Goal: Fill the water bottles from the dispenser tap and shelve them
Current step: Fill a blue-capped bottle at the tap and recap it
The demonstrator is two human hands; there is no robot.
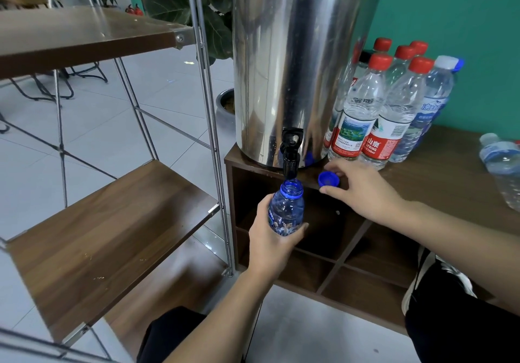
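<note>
Left grip (271,236) hides blue bottle's (287,208) lower half; tap (291,154) above.

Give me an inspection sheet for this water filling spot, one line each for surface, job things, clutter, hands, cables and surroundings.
Surface: dark wooden cabinet top with open cubbies below.
Job's things: steel dispenser on the cabinet, black tap over the edge; uncapped blue bottle held with its mouth just under the tap; blue cap on the cabinet top; capped bottles standing right of the dispenser; wooden shelves on a metal rack to the left.
Clutter: one clear bottle lying at the right edge.
Hands: left hand grips the blue bottle; right hand at the cap, fingers around it, grip unclear.
Cables: nothing seen.
Surroundings: green wall, potted plant, tiled floor.
</note>
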